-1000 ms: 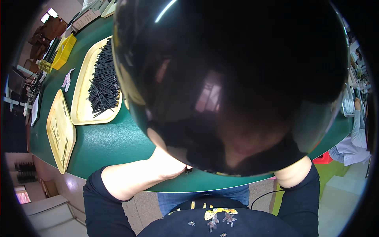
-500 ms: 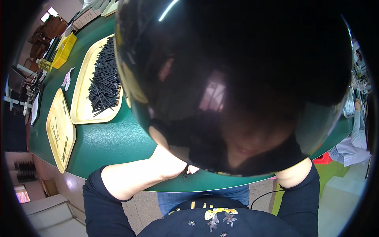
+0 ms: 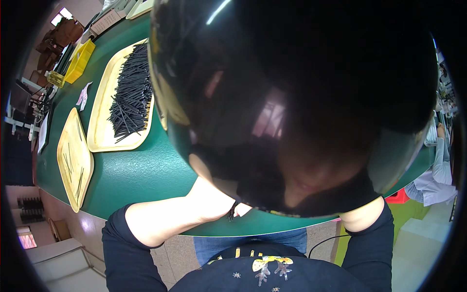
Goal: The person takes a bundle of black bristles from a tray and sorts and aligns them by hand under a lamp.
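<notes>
A big glossy black dome-shaped object [image 3: 292,107] fills the middle of the view and hides most of what lies under it. My left hand [image 3: 215,198] reaches beneath its lower left edge, and only the wrist side and a bit of curled finger show. Dark ends of several thin black strips [image 3: 232,212] stick out of that hand, so it appears closed around a small bundle. On the other side only my right forearm is visible; the dome covers my right hand entirely.
Left of the dome, a cream tray [image 3: 100,121] holds a heap of thin black sticks [image 3: 130,92]. A smaller cream tray [image 3: 73,146] has several loose sticks. A yellow bin [image 3: 80,62] and a paper scrap [image 3: 83,96] lie farther back on the green table [image 3: 131,175]. Another person's sleeve [image 3: 441,160] shows at right.
My left hand has shifted slightly to the right, with the strips still at it. The dome also sits a little farther right in the view.
</notes>
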A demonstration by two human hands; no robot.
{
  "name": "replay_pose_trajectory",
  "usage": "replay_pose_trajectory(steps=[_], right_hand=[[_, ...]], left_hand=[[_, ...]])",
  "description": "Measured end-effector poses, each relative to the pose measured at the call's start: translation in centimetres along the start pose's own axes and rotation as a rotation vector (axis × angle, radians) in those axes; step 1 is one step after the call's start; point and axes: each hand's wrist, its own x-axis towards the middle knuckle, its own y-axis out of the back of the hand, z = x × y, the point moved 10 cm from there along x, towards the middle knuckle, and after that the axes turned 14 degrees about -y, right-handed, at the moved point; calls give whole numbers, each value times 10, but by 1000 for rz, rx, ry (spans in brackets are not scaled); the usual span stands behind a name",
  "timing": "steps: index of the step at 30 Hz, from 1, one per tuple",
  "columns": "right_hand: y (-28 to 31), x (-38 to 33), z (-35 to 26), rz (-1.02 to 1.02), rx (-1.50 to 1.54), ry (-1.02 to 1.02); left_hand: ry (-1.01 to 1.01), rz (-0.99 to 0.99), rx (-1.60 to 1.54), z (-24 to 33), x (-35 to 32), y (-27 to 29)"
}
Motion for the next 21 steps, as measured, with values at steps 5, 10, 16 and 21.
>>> replay_pose_trajectory(steps=[5, 10, 16, 21], right_hand=[[0, -2, 18, -117, 227, -128], [-7, 1, 4, -173, 285, -85], [-4, -3, 7, -74, 424, -162], [-4, 0, 6, -136, 344, -74]], left_hand=[[-16, 11, -43, 2, -1, -1], [-22, 13, -70, 2, 0, 0], [-23, 18, -90, 3, -1, 0], [-24, 14, -101, 5, -1, -1]])
